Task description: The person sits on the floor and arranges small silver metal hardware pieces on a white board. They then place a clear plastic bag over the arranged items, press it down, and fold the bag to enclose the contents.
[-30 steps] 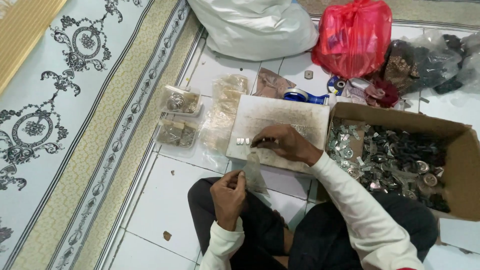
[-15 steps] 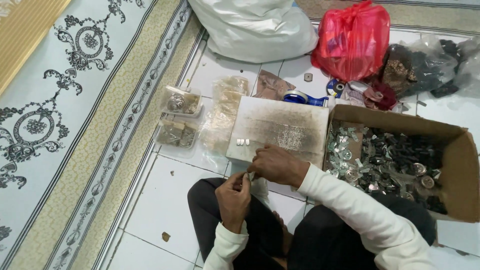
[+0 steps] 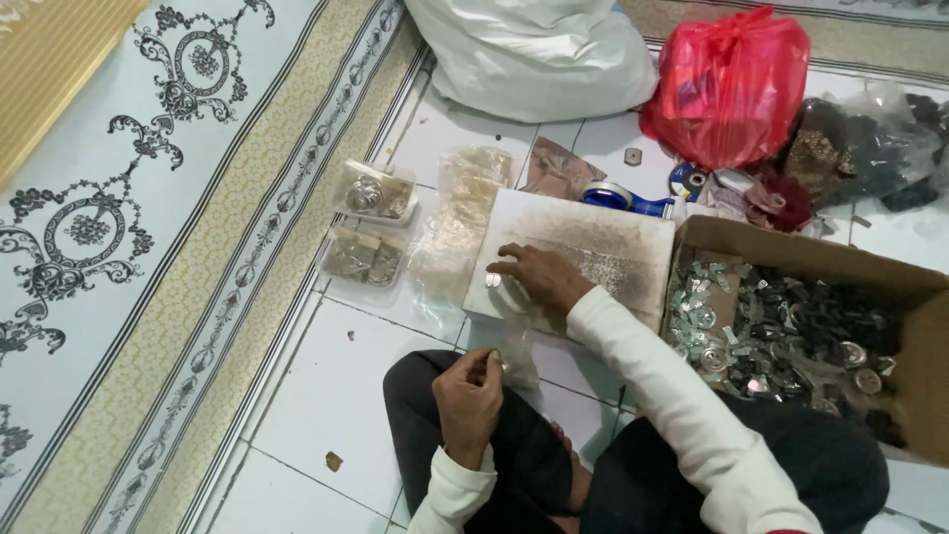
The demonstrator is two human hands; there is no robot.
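— What were the fingers doing?

— The right hand (image 3: 539, 275) lay palm-down on the white board (image 3: 593, 259), its fingertips (image 3: 502, 267) pressed together over a small metal piece (image 3: 492, 281) at the board's nine o'clock edge. The left hand (image 3: 469, 400) sat at six o'clock from there, above the lap, thumb and forefinger pinching the rim of a small clear plastic bag (image 3: 514, 354) that hung between the two hands.

— And around them?

— At three o'clock from the board stood a cardboard box (image 3: 919, 297) full of small metal parts. At nine o'clock lay a stack of clear bags (image 3: 457, 229), and further out two clear trays (image 3: 374, 225) holding more pieces. At twelve o'clock sat a blue tape dispenser (image 3: 623, 200), with a white sack (image 3: 539, 54) and a red plastic bag (image 3: 732, 89) beyond it. A patterned rug (image 3: 119, 227) ran along the far nine o'clock side of the white tiled floor (image 3: 326, 386).
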